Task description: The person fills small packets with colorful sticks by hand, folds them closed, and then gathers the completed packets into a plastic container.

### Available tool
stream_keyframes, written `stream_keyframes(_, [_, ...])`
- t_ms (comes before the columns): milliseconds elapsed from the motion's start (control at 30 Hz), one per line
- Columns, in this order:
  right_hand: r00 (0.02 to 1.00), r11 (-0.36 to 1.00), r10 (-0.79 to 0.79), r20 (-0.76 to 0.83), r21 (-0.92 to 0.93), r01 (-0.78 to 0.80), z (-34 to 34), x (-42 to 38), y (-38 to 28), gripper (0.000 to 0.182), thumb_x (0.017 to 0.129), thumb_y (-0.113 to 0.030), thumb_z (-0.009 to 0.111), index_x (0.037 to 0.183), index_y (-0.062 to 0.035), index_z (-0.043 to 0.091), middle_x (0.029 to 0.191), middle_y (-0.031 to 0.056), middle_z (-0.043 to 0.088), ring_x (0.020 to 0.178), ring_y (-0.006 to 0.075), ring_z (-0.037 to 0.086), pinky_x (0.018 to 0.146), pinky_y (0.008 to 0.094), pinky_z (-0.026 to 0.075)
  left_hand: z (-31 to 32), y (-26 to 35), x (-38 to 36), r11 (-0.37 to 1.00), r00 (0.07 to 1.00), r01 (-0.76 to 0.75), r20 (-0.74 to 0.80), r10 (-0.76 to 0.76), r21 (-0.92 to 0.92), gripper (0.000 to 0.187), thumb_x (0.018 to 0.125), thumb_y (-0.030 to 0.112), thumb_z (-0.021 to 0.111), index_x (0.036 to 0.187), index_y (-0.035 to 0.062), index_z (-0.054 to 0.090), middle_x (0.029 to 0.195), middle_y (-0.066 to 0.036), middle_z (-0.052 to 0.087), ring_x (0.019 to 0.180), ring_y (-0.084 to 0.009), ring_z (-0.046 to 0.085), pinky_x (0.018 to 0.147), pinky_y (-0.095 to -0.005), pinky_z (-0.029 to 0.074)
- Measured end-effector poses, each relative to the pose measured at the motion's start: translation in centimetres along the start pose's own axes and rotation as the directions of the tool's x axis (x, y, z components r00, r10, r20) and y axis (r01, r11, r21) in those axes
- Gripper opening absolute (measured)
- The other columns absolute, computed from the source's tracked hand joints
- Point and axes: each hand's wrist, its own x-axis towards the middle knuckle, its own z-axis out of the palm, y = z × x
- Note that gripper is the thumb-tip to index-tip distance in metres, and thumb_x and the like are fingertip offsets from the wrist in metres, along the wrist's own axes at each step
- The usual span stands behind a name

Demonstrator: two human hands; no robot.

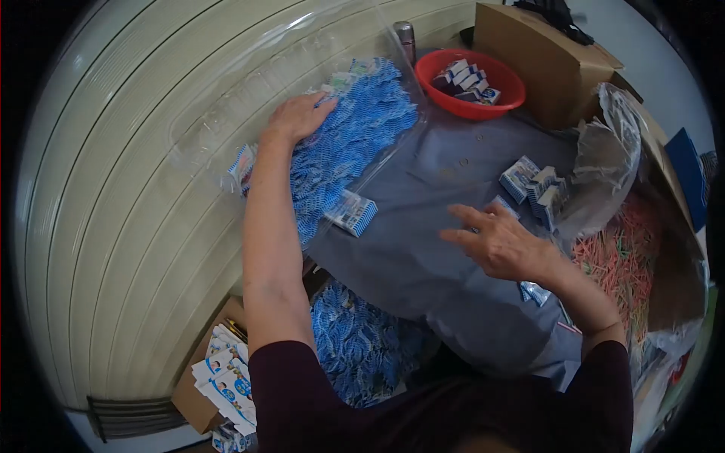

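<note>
My left hand (pixel 297 118) rests with fingers stretched out on the upper left edge of a pile of blue-and-white striped packets (pixel 351 128). The pile lies in a clear plastic tray (pixel 219 113). Above the grey cloth (pixel 408 249), my right hand (pixel 498 240) hovers with its fingers apart and nothing visible in them. One small blue-and-white box (pixel 504 208) shows partly behind that hand. Several similar boxes (pixel 535 189) sit just beyond it. Another such box (pixel 353 213) lies by the pile's lower right edge.
A red bowl (pixel 472 111) with several small boxes stands at the back, near a metal flask (pixel 405 39) and a cardboard box (pixel 540 57). On the right, pink and green thin strips (pixel 619 257) fill a plastic-lined carton. Printed cartons (pixel 226 377) sit in a box lower left.
</note>
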Motion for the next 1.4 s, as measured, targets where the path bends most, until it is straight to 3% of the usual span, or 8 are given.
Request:
stream_keyframes(333, [0.814, 0.812, 0.577, -0.075, 0.166, -0.560, -3.8, -22.6, -6.4, 0.039, 0.083, -0.005, 0.065, 0.122, -0.0091, 0.061, 0.129, 0.0157, 0.056, 0.101, 0.0303, 0.063, 0.089, 0.0410, 0.046, -0.7, -0.2, 1.0, 0.997, 0.988, -0.036, 0.155, 0.026, 0.062, 0.081, 0.090, 0.066, 0.045, 0.148, 0.0104, 0.039, 0.137, -0.028, 0.052, 0.129, -0.0419, 0.048, 0.108, -0.0434, 0.037])
stream_keyframes(433, [0.681, 0.683, 0.724, -0.109, 0.248, -0.687, -3.9, -28.5, -7.9, 0.039, 0.082, -0.004, 0.065, 0.121, -0.0079, 0.061, 0.125, 0.0166, 0.058, 0.102, 0.0316, 0.063, 0.088, 0.0419, 0.047, 0.1, 0.4, 0.8, 0.973, 0.997, -0.002, -0.071, 0.019, 0.229, 0.079, 0.091, 0.062, 0.049, 0.149, 0.0099, 0.036, 0.132, -0.029, 0.055, 0.126, -0.0436, 0.050, 0.108, -0.0449, 0.037])
stream_keyframes(500, [0.618, 0.623, 0.776, -0.125, 0.300, -0.722, -3.5, -30.8, -8.8, 0.039, 0.082, -0.003, 0.064, 0.120, -0.0074, 0.061, 0.123, 0.0170, 0.059, 0.102, 0.0321, 0.063, 0.088, 0.0425, 0.047, 0.7, 3.4, -1.2, 0.845, 0.740, -0.046, -0.550, 0.386, 0.532, 0.068, 0.092, 0.052, 0.055, 0.143, 0.0070, 0.045, 0.120, -0.028, 0.061, 0.116, -0.0437, 0.054, 0.103, -0.0479, 0.039])
stream_keyframes(733, [0.577, 0.601, 0.796, -0.181, 0.132, -0.788, -0.3, -34.2, -10.4, 0.035, 0.080, -0.004, 0.065, 0.115, -0.0062, 0.062, 0.123, 0.0172, 0.060, 0.112, 0.0332, 0.059, 0.093, 0.0454, 0.045, 10.3, 24.9, -12.7, 0.853, 0.868, -0.482, -0.023, 0.496, 0.201, 0.043, 0.090, 0.038, 0.062, 0.116, 0.0030, 0.064, 0.104, -0.022, 0.061, 0.107, -0.0411, 0.051, 0.094, -0.0480, 0.042])
stream_keyframes(933, [0.432, 0.496, 0.745, -0.508, -0.011, -0.868, 0.4, -42.1, -16.1, 0.036, 0.080, -0.005, 0.060, 0.116, -0.0089, 0.061, 0.123, 0.0134, 0.059, 0.099, 0.0269, 0.063, 0.089, 0.0420, 0.042, 14.9, 32.7, -17.4, 0.875, 0.913, -0.404, 0.052, 0.405, 0.268, 0.056, 0.088, 0.039, 0.065, 0.128, 0.0020, 0.055, 0.137, -0.026, 0.041, 0.128, -0.0434, 0.036, 0.104, -0.0652, 0.025])
stream_keyframes(1067, [0.144, 0.246, 0.676, -0.723, 0.037, -0.969, 4.3, -49.4, -22.5, 0.032, 0.078, -0.007, 0.064, 0.110, -0.0102, 0.064, 0.102, 0.0087, 0.064, 0.085, 0.0234, 0.064, 0.073, 0.0374, 0.047, 16.5, 35.8, -22.0, 0.653, 0.598, -0.726, -0.271, 0.754, 0.215, 0.048, 0.080, 0.030, 0.073, 0.116, -0.0007, 0.063, 0.122, -0.023, 0.055, 0.115, -0.0373, 0.050, 0.102, -0.0526, 0.035])
stream_keyframes(1133, [0.041, 0.104, 0.672, -0.739, 0.040, -0.994, 6.6, -51.3, -24.8, 0.029, 0.077, -0.009, 0.066, 0.106, -0.0109, 0.065, 0.092, 0.0065, 0.065, 0.077, 0.0224, 0.064, 0.065, 0.0359, 0.047, 13.7, 40.2, -27.5, 0.629, 0.609, -0.768, -0.165, 0.776, 0.122, 0.046, 0.080, 0.029, 0.073, 0.115, 0.0002, 0.065, 0.123, -0.023, 0.054, 0.115, -0.0364, 0.050, 0.101, -0.0500, 0.036])
stream_keyframes(1400, [-0.006, 0.178, 0.528, -0.849, 0.118, -0.977, 8.3, -52.7, -25.2, 0.010, 0.078, -0.018, 0.071, 0.077, -0.0125, 0.062, 0.072, 0.0023, 0.053, 0.058, 0.0224, 0.055, 0.052, 0.0363, 0.040, 16.6, 56.6, -31.1, 0.292, 0.317, -0.935, -0.104, 0.943, -0.200, 0.043, 0.080, 0.027, 0.072, 0.113, 0.0007, 0.066, 0.123, -0.023, 0.054, 0.113, -0.0350, 0.050, 0.099, -0.0471, 0.038])
